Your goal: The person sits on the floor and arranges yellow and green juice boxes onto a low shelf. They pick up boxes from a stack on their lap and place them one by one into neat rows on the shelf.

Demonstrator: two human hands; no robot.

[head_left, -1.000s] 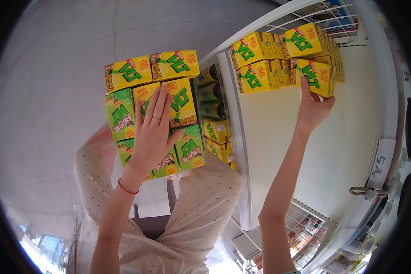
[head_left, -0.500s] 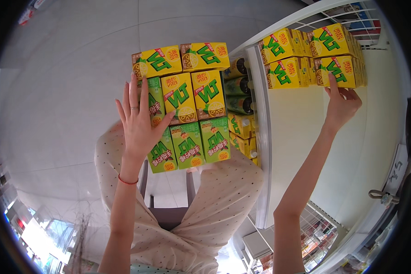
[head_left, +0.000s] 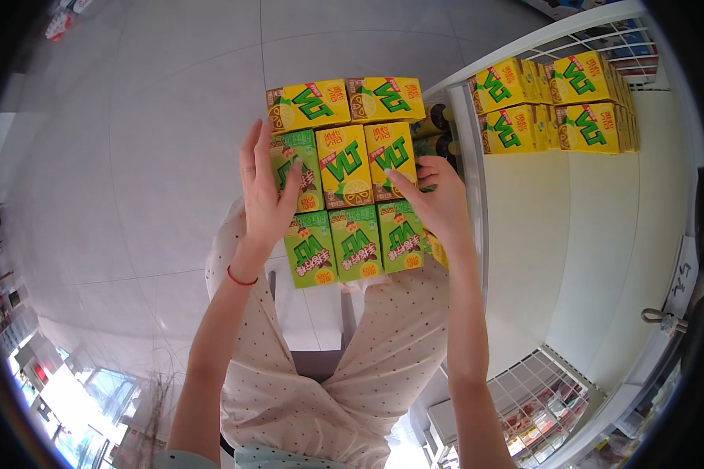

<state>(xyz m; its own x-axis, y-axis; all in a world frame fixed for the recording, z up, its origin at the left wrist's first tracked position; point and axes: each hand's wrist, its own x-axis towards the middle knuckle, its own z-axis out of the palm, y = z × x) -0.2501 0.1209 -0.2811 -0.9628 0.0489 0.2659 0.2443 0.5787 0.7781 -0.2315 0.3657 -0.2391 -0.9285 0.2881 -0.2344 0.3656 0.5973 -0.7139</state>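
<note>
A block of drink cartons faces me above my lap: two yellow ones (head_left: 309, 105) lie along the far edge. The middle row has a green carton (head_left: 307, 144) at left and yellow ones beside it; a row of green cartons (head_left: 356, 242) is nearest me. My left hand (head_left: 264, 195) closes on the left green carton, thumb across its face and fingers along its outer side. At the right, my right hand (head_left: 442, 203) grips the right yellow carton (head_left: 389, 141), thumb on its front and fingers curled by its edge, partly hidden.
On the white shelf (head_left: 524, 234) to my right, yellow cartons (head_left: 583, 102) stand in stacked rows at the far end. A wire rack (head_left: 536, 399) with packages is at the near right. Dark-capped bottles (head_left: 436, 119) show behind the block. Grey tiled floor (head_left: 156, 141) lies left.
My right hand has left the shelf's yellow cartons and come to the right side of the block. My left hand's fingers have shifted onto the block's left side.
</note>
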